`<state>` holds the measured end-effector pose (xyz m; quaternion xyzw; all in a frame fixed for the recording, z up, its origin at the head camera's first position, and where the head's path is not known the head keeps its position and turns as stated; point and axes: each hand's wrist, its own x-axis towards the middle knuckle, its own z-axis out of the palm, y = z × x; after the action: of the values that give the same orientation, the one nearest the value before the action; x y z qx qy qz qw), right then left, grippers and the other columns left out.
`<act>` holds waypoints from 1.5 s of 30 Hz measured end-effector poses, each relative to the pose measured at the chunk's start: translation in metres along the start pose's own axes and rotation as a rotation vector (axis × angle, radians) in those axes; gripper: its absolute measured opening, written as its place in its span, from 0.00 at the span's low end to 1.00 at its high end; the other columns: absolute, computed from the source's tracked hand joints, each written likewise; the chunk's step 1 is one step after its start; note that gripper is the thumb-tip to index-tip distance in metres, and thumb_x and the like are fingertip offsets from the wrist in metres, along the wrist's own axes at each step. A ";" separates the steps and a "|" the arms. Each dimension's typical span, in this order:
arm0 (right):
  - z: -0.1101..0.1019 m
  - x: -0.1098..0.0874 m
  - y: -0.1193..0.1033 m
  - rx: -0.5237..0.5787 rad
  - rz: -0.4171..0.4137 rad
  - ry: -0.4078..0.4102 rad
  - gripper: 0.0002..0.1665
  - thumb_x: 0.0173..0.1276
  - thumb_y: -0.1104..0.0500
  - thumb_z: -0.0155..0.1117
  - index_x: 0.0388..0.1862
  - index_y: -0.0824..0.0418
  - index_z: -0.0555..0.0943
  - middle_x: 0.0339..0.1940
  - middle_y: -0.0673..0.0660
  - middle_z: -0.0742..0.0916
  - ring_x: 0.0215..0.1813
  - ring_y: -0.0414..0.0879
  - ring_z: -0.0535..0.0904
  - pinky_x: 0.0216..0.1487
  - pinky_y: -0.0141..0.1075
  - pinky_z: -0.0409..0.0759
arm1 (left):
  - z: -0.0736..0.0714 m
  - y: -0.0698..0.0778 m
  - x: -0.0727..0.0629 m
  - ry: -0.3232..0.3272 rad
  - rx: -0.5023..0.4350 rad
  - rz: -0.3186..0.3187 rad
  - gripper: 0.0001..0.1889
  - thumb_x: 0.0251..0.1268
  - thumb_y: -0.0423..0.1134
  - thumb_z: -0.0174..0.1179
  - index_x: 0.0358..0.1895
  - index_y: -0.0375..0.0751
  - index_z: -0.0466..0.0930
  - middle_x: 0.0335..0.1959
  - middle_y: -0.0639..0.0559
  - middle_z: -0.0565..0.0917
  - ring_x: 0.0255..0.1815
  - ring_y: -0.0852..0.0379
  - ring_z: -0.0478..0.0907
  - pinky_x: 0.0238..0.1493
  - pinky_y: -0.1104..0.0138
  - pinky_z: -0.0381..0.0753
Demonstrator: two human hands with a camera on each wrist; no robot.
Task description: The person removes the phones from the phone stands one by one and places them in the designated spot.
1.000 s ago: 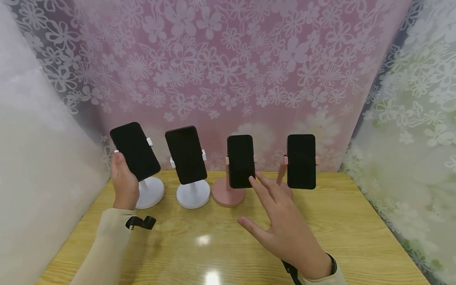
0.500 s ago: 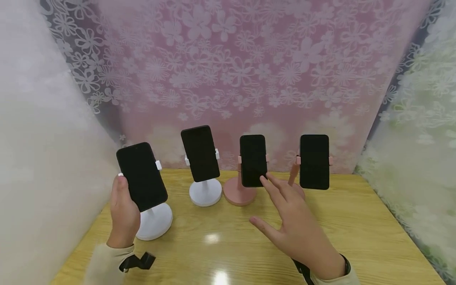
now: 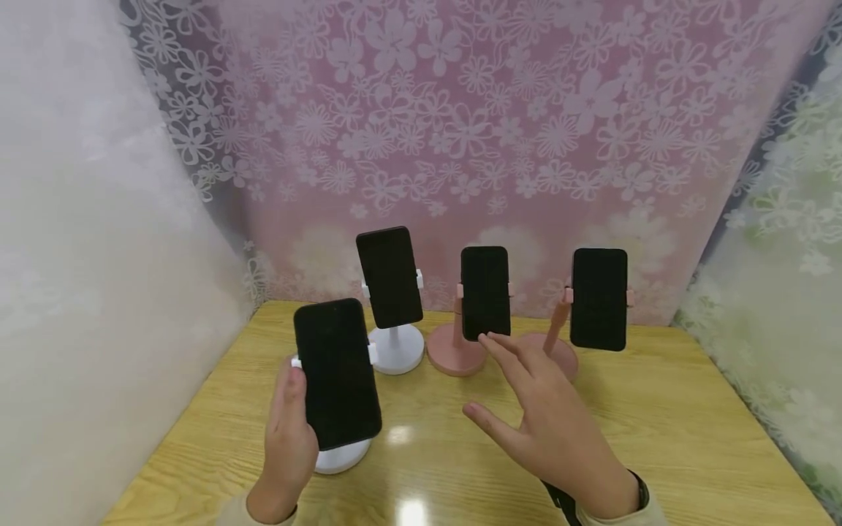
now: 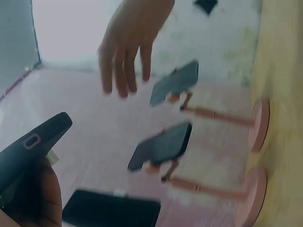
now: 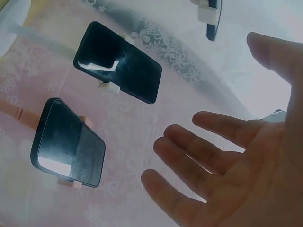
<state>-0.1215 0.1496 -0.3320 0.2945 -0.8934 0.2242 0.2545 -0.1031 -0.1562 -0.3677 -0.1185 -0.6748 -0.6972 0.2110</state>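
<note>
In the head view my left hand (image 3: 286,435) grips the left side of a black phone (image 3: 338,372) clamped in a white phone stand. Its thumb lies along the phone's edge by the clamp; the other fingers are hidden behind. Below the phone, part of the round white base (image 3: 343,459) shows. My right hand (image 3: 552,424) hovers with fingers spread and holds nothing. Its fingertips overlap the lower edge of another black phone (image 3: 485,292), held by a pink stand (image 3: 455,354). The right wrist view shows that palm bare, with phones beyond it.
Behind the left hand's phone stands a second white stand (image 3: 397,354) bearing a phone (image 3: 391,277). Another pink stand (image 3: 559,321) with a phone (image 3: 598,299) is at the right. A floral cloth (image 3: 460,109) backs the wooden table (image 3: 684,438).
My left hand has brought the white stand and its phone nearer and to the right, out of the row. The phone now leans less. My right hand keeps its spread pose near the pink stands.
</note>
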 end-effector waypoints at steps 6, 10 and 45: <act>-0.004 0.000 0.001 -0.001 -0.012 0.025 0.44 0.67 0.43 0.75 0.77 0.52 0.70 0.66 0.52 0.82 0.60 0.48 0.81 0.56 0.52 0.84 | 0.037 -0.002 -0.011 -0.201 -0.114 -0.021 0.28 0.89 0.41 0.25 0.79 0.23 0.46 0.78 0.28 0.57 0.78 0.55 0.58 0.72 0.77 0.60; -0.005 0.001 0.002 0.001 -0.072 0.098 0.37 0.71 0.48 0.71 0.75 0.54 0.72 0.63 0.51 0.84 0.56 0.45 0.84 0.52 0.49 0.86 | 0.061 -0.007 -0.006 -0.396 -0.266 0.036 0.24 0.89 0.38 0.21 0.75 0.28 0.53 0.70 0.39 0.69 0.70 0.57 0.69 0.69 0.67 0.72; -0.004 0.000 -0.004 0.138 0.241 0.196 0.15 0.64 0.65 0.75 0.45 0.57 0.80 0.39 0.44 0.86 0.40 0.39 0.84 0.42 0.38 0.88 | 0.071 0.023 0.050 -0.498 0.502 0.116 0.15 0.70 0.44 0.68 0.56 0.50 0.81 0.61 0.62 0.84 0.46 0.65 0.82 0.47 0.68 0.85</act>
<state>-0.1177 0.1493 -0.3280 0.1787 -0.8756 0.3418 0.2909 -0.1457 -0.0927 -0.3207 -0.2674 -0.8478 -0.4464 0.1018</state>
